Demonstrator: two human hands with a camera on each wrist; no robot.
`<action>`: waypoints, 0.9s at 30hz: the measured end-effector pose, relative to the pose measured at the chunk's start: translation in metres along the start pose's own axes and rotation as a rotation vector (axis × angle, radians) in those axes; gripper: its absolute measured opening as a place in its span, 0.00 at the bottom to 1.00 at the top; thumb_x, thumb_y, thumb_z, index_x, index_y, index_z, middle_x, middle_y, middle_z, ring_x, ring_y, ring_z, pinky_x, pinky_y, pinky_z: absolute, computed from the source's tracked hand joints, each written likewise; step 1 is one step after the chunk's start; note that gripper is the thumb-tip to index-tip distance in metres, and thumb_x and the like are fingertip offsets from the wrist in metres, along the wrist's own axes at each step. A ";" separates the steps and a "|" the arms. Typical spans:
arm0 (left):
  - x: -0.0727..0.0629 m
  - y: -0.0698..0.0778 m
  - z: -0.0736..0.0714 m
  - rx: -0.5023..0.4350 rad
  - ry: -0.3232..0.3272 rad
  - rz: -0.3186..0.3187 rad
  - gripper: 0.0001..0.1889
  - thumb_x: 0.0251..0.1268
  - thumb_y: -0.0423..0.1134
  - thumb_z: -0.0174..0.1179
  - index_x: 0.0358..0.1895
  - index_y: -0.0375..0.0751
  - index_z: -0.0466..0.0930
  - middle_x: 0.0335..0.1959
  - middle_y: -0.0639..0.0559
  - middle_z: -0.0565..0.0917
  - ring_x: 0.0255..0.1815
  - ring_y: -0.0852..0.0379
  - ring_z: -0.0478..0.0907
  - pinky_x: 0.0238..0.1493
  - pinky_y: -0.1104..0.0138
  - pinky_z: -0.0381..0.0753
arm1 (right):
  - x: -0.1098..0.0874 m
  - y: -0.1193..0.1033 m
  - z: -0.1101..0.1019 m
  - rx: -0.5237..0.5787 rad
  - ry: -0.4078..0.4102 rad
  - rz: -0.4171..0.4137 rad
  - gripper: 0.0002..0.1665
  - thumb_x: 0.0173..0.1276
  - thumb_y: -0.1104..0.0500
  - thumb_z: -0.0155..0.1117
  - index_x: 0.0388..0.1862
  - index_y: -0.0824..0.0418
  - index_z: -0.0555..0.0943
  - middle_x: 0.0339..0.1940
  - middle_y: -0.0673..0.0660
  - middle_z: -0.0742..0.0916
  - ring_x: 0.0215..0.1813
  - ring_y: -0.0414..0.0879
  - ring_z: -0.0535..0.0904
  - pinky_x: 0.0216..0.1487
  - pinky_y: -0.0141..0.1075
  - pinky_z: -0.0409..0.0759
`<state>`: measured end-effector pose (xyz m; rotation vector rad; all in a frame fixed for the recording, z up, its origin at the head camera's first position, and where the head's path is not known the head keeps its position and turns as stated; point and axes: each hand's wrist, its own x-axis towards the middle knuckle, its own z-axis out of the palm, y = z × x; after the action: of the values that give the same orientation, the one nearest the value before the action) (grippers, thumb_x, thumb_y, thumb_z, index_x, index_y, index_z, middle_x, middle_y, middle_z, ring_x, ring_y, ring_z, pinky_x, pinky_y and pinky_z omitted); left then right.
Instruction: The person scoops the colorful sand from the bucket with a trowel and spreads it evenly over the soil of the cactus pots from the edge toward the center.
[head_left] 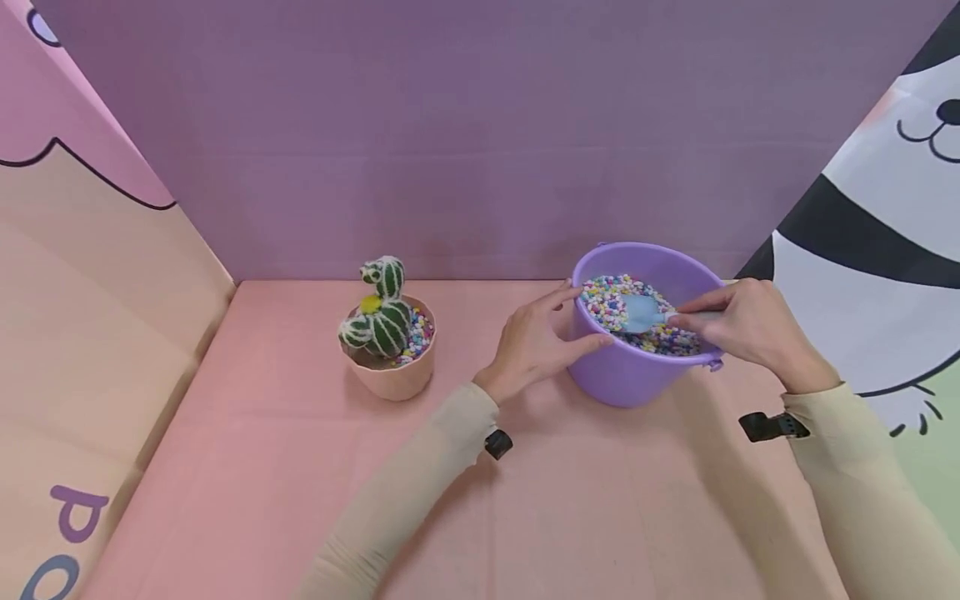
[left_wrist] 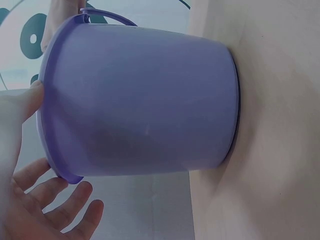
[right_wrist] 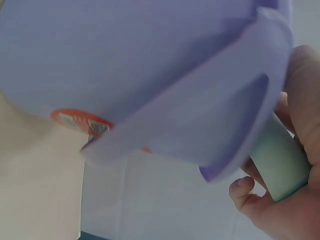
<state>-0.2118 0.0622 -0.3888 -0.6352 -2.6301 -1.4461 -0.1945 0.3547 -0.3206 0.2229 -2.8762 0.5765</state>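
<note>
A purple bucket (head_left: 626, 375) filled partway with small multicoloured beads (head_left: 603, 302) stands at the right of the table. My left hand (head_left: 534, 343) rests against the bucket's rim on its left side, thumb and index finger spread along the edge; in the left wrist view the other fingers (left_wrist: 91, 215) stand off it. With its handle in my right hand (head_left: 757, 325), a light blue toy shovel (head_left: 642, 313) reaches over the rim, its blade on the beads. In the right wrist view the fingers wrap round the pale handle (right_wrist: 281, 160), while the bucket hides the blade.
Left of the bucket, a cactus (head_left: 386, 325) with white-lined ridges and a yellow flower stands in a peach pot (head_left: 397, 382), coloured beads on the pot's right side. A purple backdrop (head_left: 480, 142) rises behind the pink table (head_left: 262, 467). The bucket's handle (right_wrist: 190, 100) hangs down its side.
</note>
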 end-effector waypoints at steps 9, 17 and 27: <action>0.000 0.000 -0.001 0.003 0.016 0.015 0.42 0.58 0.62 0.77 0.75 0.55 0.77 0.81 0.60 0.72 0.77 0.53 0.76 0.68 0.53 0.81 | -0.012 0.010 -0.012 0.113 0.025 0.081 0.18 0.61 0.46 0.84 0.43 0.57 0.95 0.43 0.62 0.95 0.36 0.18 0.75 0.29 0.27 0.75; 0.001 0.001 0.001 -0.008 0.006 0.025 0.42 0.58 0.62 0.77 0.75 0.53 0.77 0.81 0.59 0.72 0.78 0.52 0.74 0.72 0.51 0.80 | -0.022 0.018 -0.014 0.201 0.073 0.118 0.21 0.62 0.47 0.84 0.47 0.60 0.94 0.30 0.40 0.94 0.36 0.19 0.78 0.30 0.25 0.76; 0.001 0.001 0.001 -0.007 0.004 0.049 0.42 0.59 0.62 0.77 0.75 0.50 0.77 0.81 0.55 0.72 0.79 0.51 0.73 0.74 0.50 0.78 | -0.029 0.020 -0.016 0.219 0.098 0.136 0.21 0.64 0.48 0.82 0.48 0.63 0.94 0.33 0.43 0.94 0.37 0.20 0.79 0.30 0.26 0.76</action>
<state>-0.2117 0.0639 -0.3882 -0.6909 -2.5883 -1.4430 -0.1677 0.3824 -0.3196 0.0297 -2.7462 0.9028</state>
